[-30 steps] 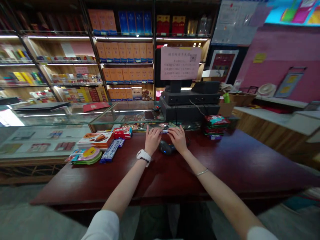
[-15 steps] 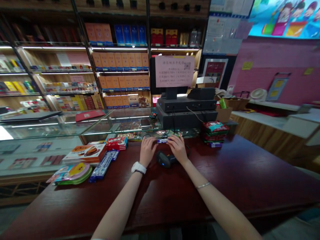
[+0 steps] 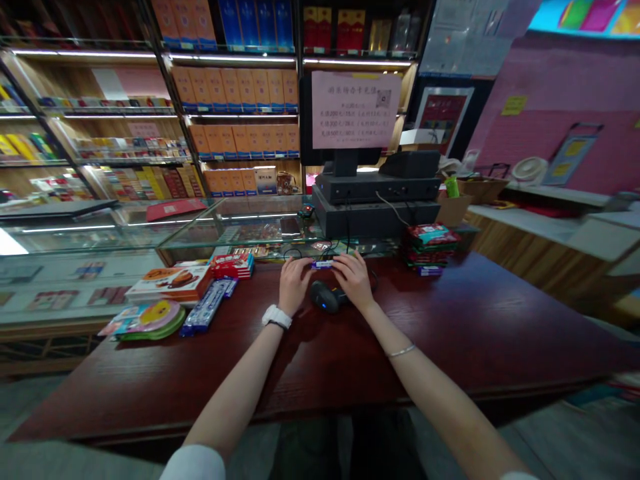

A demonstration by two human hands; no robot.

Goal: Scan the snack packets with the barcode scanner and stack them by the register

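Note:
A small purple-and-white wrapped packet (image 3: 323, 265) is pinched at its two ends between my hands, near the far edge of the table. My left hand (image 3: 295, 283), with a white watch at the wrist, grips its left end. The right end is in the fingers of my right hand (image 3: 354, 277), which has a bracelet further up the forearm. Just below the packet lies a black barcode scanner (image 3: 325, 297) with a blue light; its handle runs under my right hand and is partly hidden.
On the left of the dark red table (image 3: 320, 373) lie blue wrapped packets (image 3: 207, 308), an orange-and-white box (image 3: 170, 283), red boxes (image 3: 233, 265) and round colourful packages (image 3: 150, 320). A stack of red packets (image 3: 430, 243) stands right. Behind are a glass counter (image 3: 240, 220) and a register (image 3: 375, 200).
The camera view has tilted downward, so the scene sits higher and more of the near table edge shows. Both hands keep the packet in about the same place on the table.

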